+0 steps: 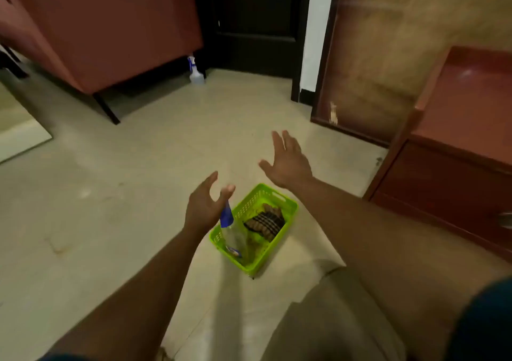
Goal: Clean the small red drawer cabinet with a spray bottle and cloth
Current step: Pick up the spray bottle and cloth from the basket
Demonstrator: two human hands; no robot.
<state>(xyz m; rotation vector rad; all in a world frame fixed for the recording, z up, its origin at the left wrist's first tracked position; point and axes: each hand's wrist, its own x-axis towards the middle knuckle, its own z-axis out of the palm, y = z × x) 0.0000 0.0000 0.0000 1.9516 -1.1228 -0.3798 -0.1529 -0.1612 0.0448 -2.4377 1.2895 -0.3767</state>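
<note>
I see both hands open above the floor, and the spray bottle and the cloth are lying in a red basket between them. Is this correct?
Not quite: the basket is bright green, not red. The head view shows this. The rest holds: the left hand and right hand are open and empty, and the spray bottle and cloth lie in it.

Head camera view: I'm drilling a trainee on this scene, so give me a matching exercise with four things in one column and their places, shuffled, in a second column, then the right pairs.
Things:
1. spray bottle with the blue head
2. second spray bottle
3. striped cloth
4. small red drawer cabinet

Places:
A. at the right edge of the view, against the wall
B. far off on the floor, by the dark door
C. lying in the green basket, on its right side
D. standing in the green basket, just under the left hand

Pairs: 1-D, 2-B, 3-C, 4-A
</note>
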